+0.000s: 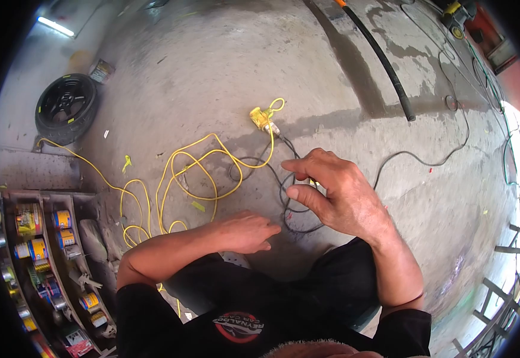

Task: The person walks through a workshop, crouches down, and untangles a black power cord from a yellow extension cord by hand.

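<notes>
My left hand [249, 231] is low over the floor in front of my lap, fingers pointing right and thumb a little apart, nothing seen in it. Higher and to the right, my right hand [338, 192] has its thumb and forefinger spread, the other fingers bent behind them. A small yellow patch shows in that gap. Loops of black cable [303, 230] lie on the floor beneath and between the hands. Farther forward, a yellow outlet block [258, 117] joins the black cable's plug [273, 128]. Its yellow cord [191, 196] sprawls in loose coils to the left.
A wheel with tyre [66, 108] leans on the left wall. Below it, a shelf unit [48, 215] holds several cans. A thick black hose [385, 62] lies at the front right. Metal frames [498, 298] stand at the right edge, and a yellow-black machine [457, 18] sits far right.
</notes>
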`<state>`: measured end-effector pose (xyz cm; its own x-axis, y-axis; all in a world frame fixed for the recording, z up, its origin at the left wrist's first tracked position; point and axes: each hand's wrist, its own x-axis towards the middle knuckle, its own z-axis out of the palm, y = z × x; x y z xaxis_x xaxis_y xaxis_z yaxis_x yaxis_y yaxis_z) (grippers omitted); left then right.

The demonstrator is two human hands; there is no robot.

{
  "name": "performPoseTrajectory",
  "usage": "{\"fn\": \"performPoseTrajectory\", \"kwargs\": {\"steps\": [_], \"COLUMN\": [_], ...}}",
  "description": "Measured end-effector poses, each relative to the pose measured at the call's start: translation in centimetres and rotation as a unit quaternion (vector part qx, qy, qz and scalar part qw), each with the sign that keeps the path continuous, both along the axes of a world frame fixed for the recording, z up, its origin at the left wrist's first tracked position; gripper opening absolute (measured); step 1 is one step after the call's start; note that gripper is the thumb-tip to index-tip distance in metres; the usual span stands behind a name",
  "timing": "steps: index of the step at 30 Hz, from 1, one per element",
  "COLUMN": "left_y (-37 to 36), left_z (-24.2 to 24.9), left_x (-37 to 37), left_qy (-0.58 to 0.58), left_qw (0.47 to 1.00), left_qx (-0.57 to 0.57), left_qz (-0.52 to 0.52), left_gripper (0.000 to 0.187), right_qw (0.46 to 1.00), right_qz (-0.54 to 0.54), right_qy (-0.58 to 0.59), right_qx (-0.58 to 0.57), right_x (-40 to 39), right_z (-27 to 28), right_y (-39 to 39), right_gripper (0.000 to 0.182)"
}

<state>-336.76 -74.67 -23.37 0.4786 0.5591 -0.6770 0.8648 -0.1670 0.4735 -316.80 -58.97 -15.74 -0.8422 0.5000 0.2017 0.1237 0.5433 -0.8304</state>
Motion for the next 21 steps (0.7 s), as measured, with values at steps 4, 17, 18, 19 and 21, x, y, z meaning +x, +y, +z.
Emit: {"fn": "performPoseTrajectory", "kwargs": {"steps": [4, 17, 18, 19, 21], "left_y": [-0.21, -0.65, -0.62, -0.6, -0.58], "left_z": [-0.06, -0.59, -0.54, -0.49, -0.44], "left_x": [0.02, -0.07, -0.06, -0.06, -0.07], "left_qy": [-0.007, -0.04, -0.039, -0.038, -0.037], "left_qw": [1.0, 0.997, 0.997, 0.997, 0.997], "left_qx": [-0.003, 0.065, 0.064, 0.063, 0.064], "left_qz": [0.01, 0.029, 0.029, 0.029, 0.028], "left_gripper": [0.055, 0.038, 0.038, 0.038, 0.038], "right_qw": [1.0, 1.0, 1.0, 1.0, 1.0], "right_qz": [0.007, 0.001, 0.0, -0.001, 0.0], "right_qy": [-0.005, -0.023, -0.024, -0.025, -0.027], "right_qx": [-0.003, -0.012, -0.014, -0.016, -0.017], "right_x": [0.15, 0.35, 0.36, 0.35, 0.33], "right_z": [0.0, 0.22, 0.25, 0.27, 0.26], "right_y": [0.14, 0.07, 0.04, 0.02, 0.02], "right_gripper": [0.037, 0.038, 0.038, 0.038, 0.037]}}
